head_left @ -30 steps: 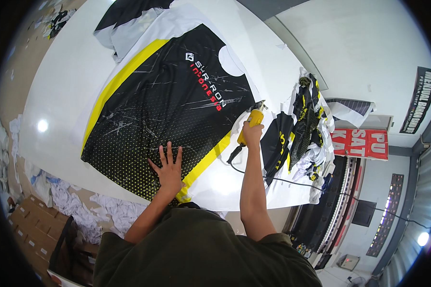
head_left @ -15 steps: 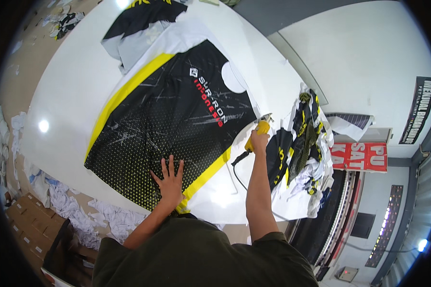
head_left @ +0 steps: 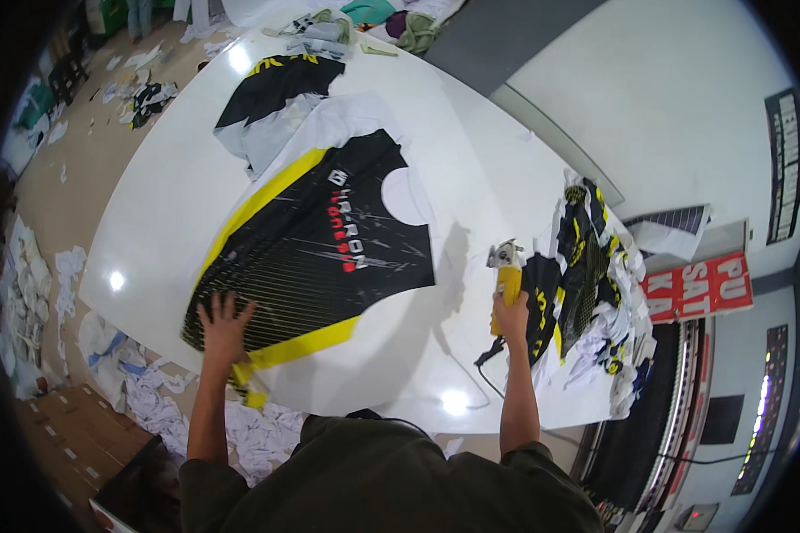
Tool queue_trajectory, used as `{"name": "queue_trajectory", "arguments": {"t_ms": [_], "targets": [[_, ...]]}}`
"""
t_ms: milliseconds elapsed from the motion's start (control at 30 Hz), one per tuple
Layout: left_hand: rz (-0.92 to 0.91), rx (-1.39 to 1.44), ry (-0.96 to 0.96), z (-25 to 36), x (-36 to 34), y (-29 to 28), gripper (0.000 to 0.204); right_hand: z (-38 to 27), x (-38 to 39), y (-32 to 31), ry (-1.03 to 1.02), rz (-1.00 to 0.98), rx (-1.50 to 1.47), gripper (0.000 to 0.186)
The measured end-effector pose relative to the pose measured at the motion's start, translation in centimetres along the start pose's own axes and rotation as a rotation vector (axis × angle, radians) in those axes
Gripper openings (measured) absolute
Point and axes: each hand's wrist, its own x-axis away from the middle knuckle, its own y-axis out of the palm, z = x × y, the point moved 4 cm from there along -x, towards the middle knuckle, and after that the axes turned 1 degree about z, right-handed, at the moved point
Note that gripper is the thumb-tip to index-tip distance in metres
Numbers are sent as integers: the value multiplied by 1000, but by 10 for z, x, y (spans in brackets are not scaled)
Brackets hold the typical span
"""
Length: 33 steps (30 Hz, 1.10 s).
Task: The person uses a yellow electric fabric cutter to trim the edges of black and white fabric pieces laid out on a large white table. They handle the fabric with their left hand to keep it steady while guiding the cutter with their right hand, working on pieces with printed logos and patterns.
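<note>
My left hand (head_left: 227, 327) rests with spread fingers on the lower left of a black jersey panel (head_left: 302, 266) that has yellow borders, a dotted fade, a printed logo and a neck cutout. My right hand (head_left: 511, 311) grips a yellow electric cutter (head_left: 507, 284) with a metal head and black cord, right of the panel and beside a heap of black, yellow and white cut fabric (head_left: 582, 266). Under them is a large white table (head_left: 142, 249). A second black and pale grey fabric piece (head_left: 271, 98) lies beyond the panel.
White scraps (head_left: 133, 382) and cardboard boxes (head_left: 71, 431) are on the floor at left. A person's legs (head_left: 140, 18) show at top left. A wide-format machine (head_left: 631, 426) stands at right near a red sign (head_left: 698, 284). More fabric (head_left: 373, 18) lies at the far end.
The panel has shifted left relative to the table, with my left hand on it. The cutter in my right hand has moved away from the panel's edge toward the scrap heap. The view has shifted.
</note>
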Motion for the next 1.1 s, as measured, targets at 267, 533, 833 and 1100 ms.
{"name": "queue_trajectory", "arguments": {"t_ms": [267, 533, 833, 1100], "targets": [[467, 474, 133, 144, -88, -30, 94, -60, 211, -11, -2, -282, 116, 67], [155, 399, 38, 176, -83, 6, 117, -26, 283, -10, 22, -415, 82, 67], [295, 449, -88, 168, -80, 24, 115, -34, 267, 8, -26, -355, 50, 65], [163, 464, -71, 157, -48, 18, 118, -46, 265, 9, 26, -398, 73, 55]]}}
